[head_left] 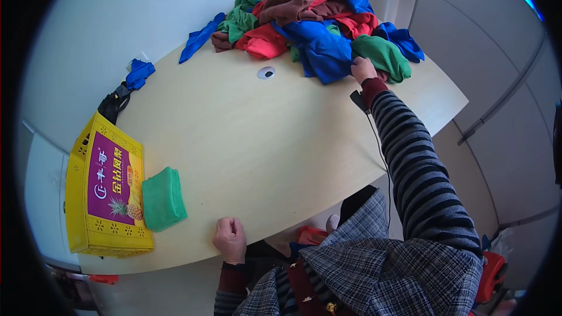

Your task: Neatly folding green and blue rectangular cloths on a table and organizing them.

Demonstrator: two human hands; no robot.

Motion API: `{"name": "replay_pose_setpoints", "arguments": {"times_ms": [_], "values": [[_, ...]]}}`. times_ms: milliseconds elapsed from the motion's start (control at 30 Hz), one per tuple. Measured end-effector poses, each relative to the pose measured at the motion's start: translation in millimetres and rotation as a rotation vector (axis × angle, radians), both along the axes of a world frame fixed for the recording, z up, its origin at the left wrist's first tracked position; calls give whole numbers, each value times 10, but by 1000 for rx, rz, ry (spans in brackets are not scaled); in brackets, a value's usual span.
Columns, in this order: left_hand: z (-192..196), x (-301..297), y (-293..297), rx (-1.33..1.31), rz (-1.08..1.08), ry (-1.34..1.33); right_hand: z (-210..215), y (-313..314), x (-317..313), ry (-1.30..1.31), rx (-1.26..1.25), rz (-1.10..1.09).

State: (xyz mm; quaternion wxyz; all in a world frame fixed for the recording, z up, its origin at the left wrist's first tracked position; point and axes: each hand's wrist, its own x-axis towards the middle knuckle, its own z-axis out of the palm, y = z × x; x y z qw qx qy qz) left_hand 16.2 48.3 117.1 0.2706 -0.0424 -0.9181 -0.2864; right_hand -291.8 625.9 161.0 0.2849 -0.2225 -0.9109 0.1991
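My right hand (364, 69) is stretched out to the front of a heap of cloths, its fingers closed at the right edge of a blue cloth (323, 52). A bunched green cloth (383, 55) lies just behind and to the right of that hand, with a bit of brown cloth by the wrist. Closed in a loose fist, my left hand (229, 240) rests near the table's front edge with nothing visible in it. To its left sits a folded green cloth (164, 199), against a yellow carton (120, 237).
The heap also holds red cloths (261, 42) and brown cloths (287, 7). A blue cloth (202, 38) trails leftward along the wall. A cable grommet (266, 73) is set in the light wooden table (252, 134). Beneath my right forearm, a black corded device (358, 100) lies on the tabletop.
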Motion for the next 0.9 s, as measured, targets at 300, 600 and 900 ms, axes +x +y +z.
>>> {"name": "replay_pose_setpoints", "arguments": {"times_ms": [300, 600, 900], "values": [[51, 98, -65, -22, -13, 24, 801, -641, 369, 421, -213, 332], [-73, 195, -145, -44, -14, 30, 563, -3308, 2344, -45, -564, 1296], [-271, 146, -367, 439, -100, -4, 35, -4128, 3292, -322, -1158, 1235]]}}
